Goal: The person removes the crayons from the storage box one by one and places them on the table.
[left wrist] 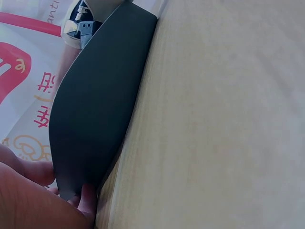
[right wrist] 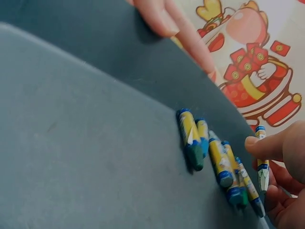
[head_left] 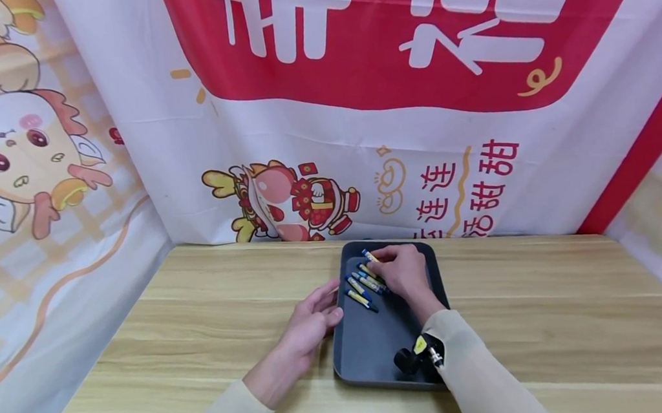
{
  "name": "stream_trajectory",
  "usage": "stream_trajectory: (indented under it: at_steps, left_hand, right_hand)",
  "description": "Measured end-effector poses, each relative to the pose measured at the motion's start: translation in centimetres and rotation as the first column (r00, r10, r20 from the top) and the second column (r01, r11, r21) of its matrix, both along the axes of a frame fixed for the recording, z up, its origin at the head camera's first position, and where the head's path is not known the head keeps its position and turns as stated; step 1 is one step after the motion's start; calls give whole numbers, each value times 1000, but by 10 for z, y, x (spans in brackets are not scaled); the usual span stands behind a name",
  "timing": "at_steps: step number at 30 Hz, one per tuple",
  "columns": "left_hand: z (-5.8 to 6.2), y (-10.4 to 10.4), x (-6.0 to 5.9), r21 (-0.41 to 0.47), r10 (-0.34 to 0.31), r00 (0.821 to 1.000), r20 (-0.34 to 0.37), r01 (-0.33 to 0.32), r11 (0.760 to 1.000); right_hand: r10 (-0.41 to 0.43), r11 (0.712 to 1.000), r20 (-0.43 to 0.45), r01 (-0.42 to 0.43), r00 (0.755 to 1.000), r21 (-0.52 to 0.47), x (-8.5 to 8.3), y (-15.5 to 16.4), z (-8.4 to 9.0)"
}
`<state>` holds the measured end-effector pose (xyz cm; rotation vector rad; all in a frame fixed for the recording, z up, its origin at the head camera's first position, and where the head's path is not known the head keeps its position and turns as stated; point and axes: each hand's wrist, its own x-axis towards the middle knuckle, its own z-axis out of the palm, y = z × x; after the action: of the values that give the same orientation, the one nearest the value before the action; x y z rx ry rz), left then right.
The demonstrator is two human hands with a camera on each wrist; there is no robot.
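Note:
A dark grey tray [head_left: 377,345] lies on the wooden table [head_left: 211,319]. Several blue-and-yellow crayons [head_left: 362,288] lie side by side in its far half, and they also show in the right wrist view as crayons [right wrist: 193,140]. My right hand [head_left: 381,262] is over them and pinches one crayon [right wrist: 261,164] between thumb and fingers at the end of the row. My left hand [head_left: 329,302] lies on the table beside the tray with its fingers straight, touching the left rim. In the left wrist view those fingers [left wrist: 33,171] press against the tray's wall [left wrist: 95,105].
Printed red-and-white banners [head_left: 392,98] hang close behind and to both sides of the table. A small black camera [head_left: 418,355] sits on my right wrist above the tray's near end. Bare tabletop [left wrist: 219,119] stretches left and right of the tray.

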<state>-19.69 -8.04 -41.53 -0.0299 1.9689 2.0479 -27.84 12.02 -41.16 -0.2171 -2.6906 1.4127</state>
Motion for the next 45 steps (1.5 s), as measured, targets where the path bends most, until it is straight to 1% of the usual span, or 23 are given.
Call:
stream_trajectory:
  at_steps: [7,18,27,31,36,41,45]
  left_hand:
    - [1,1,1,-5,-4,1000,3,4,1000]
    - [-2,5,3,4,-10,1000,-4,10,1000]
    - [0,6,3,10,-5,1000,3,5,1000]
    - [1,5,3,5,-4,1000,5,4,1000]
    - [-1,5,3,2,-2,1000,5,2,1000]
    - [-2,4,2,-4,5,1000,3,-5,1000]
    - [-1,3,1,-7,12,1000,0,-12,1000]
  right_hand:
    - [23,1000,-40,-23,999,-9,4,3,7]
    - [48,998,-81,-51,996,-34,15,14,24]
    - [63,998,-113,-66,992,-21,19,16,30]
    - [61,998,-116,-63,991,-12,19,15,30]
    - [53,997,-118,-58,992,-40,19,18,33]
    - [41,998,-106,-46,993,-45,18,28,38]
    - [18,998,-109,-24,994,-51,17,39,42]
